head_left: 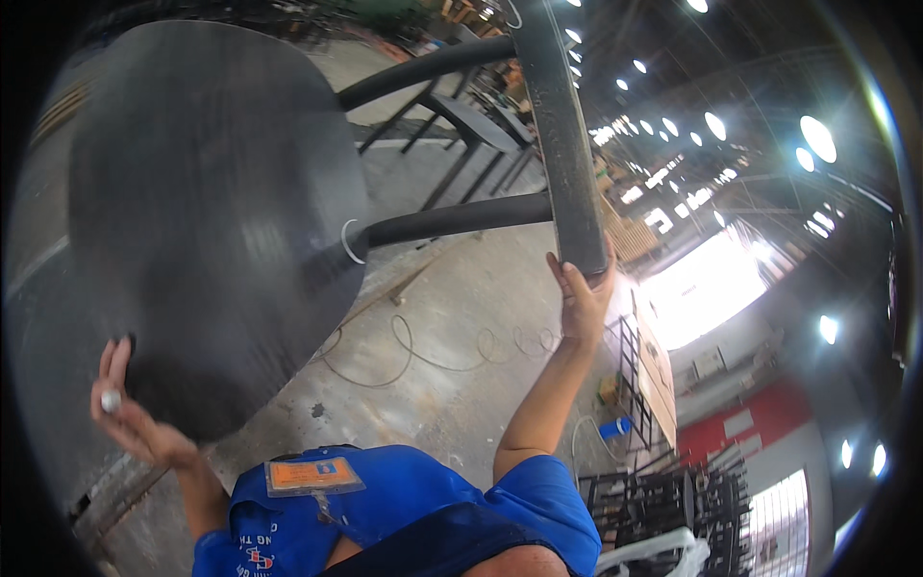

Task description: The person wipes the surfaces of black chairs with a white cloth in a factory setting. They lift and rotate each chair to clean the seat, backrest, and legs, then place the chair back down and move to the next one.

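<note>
A dark chair fills the left and upper middle, tilted, its broad rounded seat toward me. Two curved tubular posts join the seat to a long back rail. My right hand is closed round the near end of this rail, thumb on its face and fingers along its side. At the seat's lower left edge is my left hand, its fingers up against the rim. A small whitish round thing shows at those fingers; I cannot make out what it is.
Another dark chair stands beyond on the concrete floor, where a thin coiled hose lies. To the right are a blue container, a rack with a board and many stacked dark frames.
</note>
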A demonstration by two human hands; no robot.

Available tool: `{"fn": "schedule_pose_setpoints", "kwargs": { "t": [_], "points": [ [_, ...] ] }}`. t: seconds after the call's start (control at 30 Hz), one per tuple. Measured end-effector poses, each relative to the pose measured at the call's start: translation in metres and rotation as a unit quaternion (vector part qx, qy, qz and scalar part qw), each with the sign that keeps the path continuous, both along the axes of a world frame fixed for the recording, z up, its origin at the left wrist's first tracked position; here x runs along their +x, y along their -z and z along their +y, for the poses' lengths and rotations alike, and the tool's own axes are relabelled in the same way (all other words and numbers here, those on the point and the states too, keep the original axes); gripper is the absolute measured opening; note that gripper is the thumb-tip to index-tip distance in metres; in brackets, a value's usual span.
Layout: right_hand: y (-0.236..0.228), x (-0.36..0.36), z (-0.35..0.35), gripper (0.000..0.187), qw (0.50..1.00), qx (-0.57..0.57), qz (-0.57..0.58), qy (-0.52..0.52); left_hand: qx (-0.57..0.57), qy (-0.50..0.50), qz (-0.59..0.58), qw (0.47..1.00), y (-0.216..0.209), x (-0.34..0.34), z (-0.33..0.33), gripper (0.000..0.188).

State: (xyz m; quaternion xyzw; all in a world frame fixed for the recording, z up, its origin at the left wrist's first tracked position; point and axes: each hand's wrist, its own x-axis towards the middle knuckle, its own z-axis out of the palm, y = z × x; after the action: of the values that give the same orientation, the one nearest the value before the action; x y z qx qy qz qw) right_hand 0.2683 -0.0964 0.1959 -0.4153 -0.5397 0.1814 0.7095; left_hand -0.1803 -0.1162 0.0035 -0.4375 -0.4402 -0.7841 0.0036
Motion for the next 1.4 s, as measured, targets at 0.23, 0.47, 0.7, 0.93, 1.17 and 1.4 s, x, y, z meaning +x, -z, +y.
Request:
{"fn": "schedule_pose_setpoints", "kwargs": {
  "t": [0.23,0.47,0.7,0.93,1.17,1.4],
  "points": [
    [0.032,-0.006,-0.002,0.058,0.957,0.073,0.07,0.274,-0.002,0.014,0.015,1.0,0.035,0.005,-0.036,0.037],
    [0.039,0.0,-0.017,0.065,0.975,0.043,0.067,0.206,0.025,0.021,0.059,0.998,0.047,-0.004,-0.035,0.042],
    [0.034,0.004,-0.027,0.069,0.995,0.041,0.054,0.072,0.03,0.006,0.019,0.999,0.044,-0.005,-0.034,0.043],
    [0.024,-0.008,0.006,0.062,0.978,0.109,0.052,0.169,0.091,0.048,-0.075,0.992,0.032,-0.008,-0.016,0.043],
    [0.02,-0.002,0.046,0.054,0.974,0.191,-0.027,0.122,-0.011,-0.029,-0.219,0.975,0.069,-0.012,0.007,0.041],
    [0.119,0.018,0.146,0.082,0.898,-0.009,0.085,-0.431,-0.09,-0.157,0.015,0.983,0.138,-0.019,0.046,0.034]
  ]
}}
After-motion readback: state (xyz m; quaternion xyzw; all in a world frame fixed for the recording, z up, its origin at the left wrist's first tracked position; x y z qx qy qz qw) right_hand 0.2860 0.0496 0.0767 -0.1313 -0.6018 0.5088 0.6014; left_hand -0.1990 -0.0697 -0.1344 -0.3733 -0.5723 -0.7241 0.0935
